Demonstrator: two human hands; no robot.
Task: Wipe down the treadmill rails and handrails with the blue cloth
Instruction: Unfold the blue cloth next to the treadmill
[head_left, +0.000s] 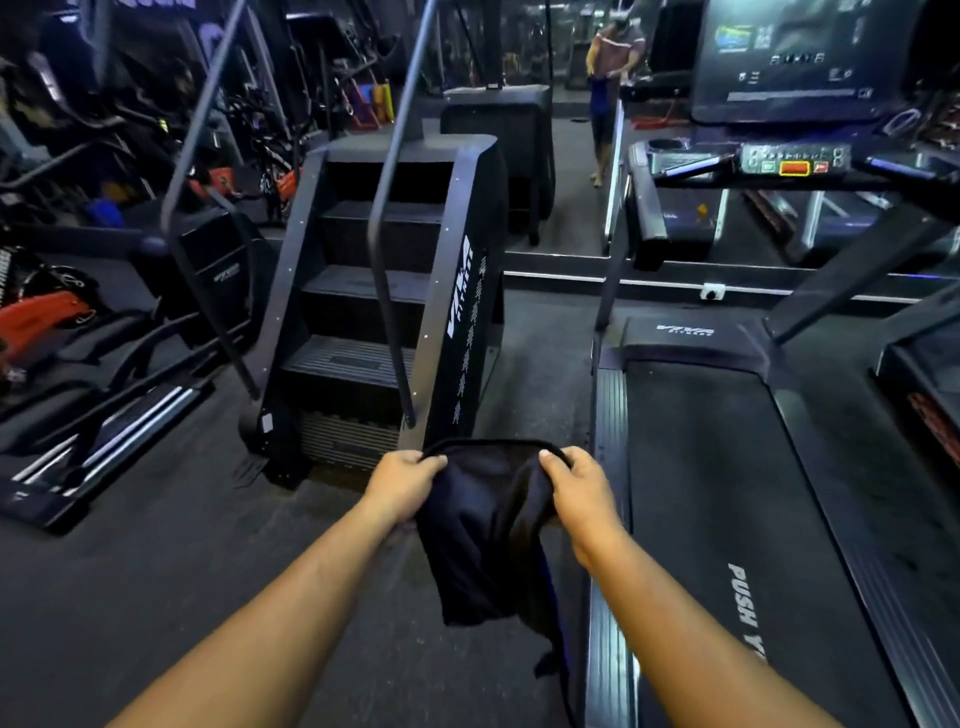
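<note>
Both hands pinch the dark blue fabric cloth (483, 525) at its top edge: left hand (402, 483), right hand (579, 491), fingers curled on it, above the floor beside the black treadmill's ribbed side rail (610, 415). Risk: the trailing end drags or snags.

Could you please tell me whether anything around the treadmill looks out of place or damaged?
Nothing stands out. The treadmill looks intact, and both the left hand and right hand hold the cloth off it.
</note>
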